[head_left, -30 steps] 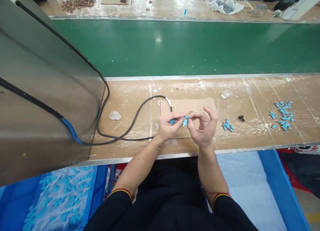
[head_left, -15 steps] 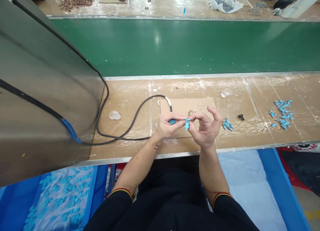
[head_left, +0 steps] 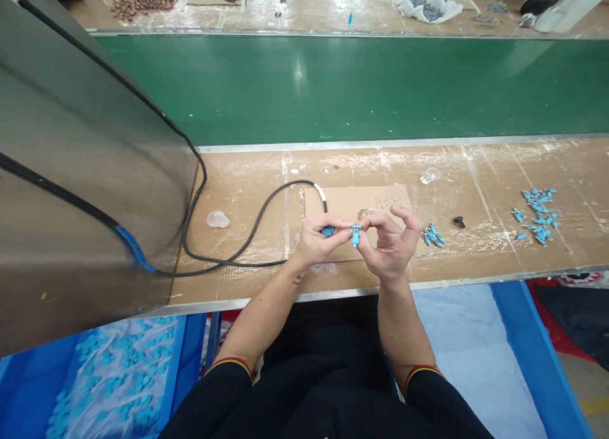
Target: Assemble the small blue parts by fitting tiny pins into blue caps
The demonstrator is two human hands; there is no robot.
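Blue part (head_left: 355, 238), partly hidden, is pinched by left hand (head_left: 314, 241) and right hand (head_left: 391, 254).

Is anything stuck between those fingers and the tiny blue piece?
Nothing visible is: the left hand and right hand meet at the small blue piece, with their fingertips right against it.

The bench (head_left: 247, 166) is carrying a card (head_left: 340, 201), with a cable (head_left: 259, 220) looping to its left around a clear cup (head_left: 217, 219). Right of the card, a small blue pile (head_left: 433, 235), a black knob (head_left: 459, 222) and a bigger blue pile (head_left: 540, 214) are lying; clear plastic (head_left: 431, 176) is resting nearer the far edge.
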